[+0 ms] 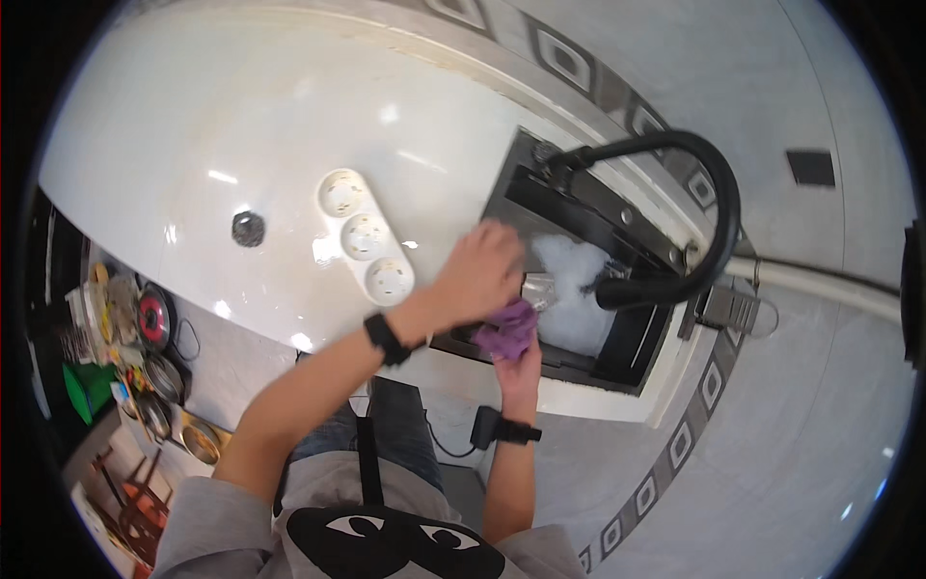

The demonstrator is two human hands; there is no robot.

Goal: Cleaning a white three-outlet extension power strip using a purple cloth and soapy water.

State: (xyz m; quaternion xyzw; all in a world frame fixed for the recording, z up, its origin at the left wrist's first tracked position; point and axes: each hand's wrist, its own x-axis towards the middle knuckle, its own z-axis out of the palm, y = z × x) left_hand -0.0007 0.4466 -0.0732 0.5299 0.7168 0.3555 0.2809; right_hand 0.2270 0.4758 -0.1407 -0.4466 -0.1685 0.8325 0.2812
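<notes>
Over the near left part of a dark sink (622,362), my left hand (488,264) is blurred, with fingers curled. It is just above a crumpled purple cloth (510,329); whether it grips anything is hidden. My right hand (519,369) holds the cloth from below. White foam (575,289) lies in the basin, and a shiny, unclear surface shows beside it. The black curved faucet (723,195) arches over the sink's right side. A white three-part dish (365,237) rests on the glossy countertop to the left of my hands.
A dark metal scouring pad (248,229) is on the wet white countertop (145,145). A light pipe (817,284) runs along the wall right of the sink. At far left, pans (163,376), a green container (88,391) and a reddish-brown chair (141,506) stand lower down.
</notes>
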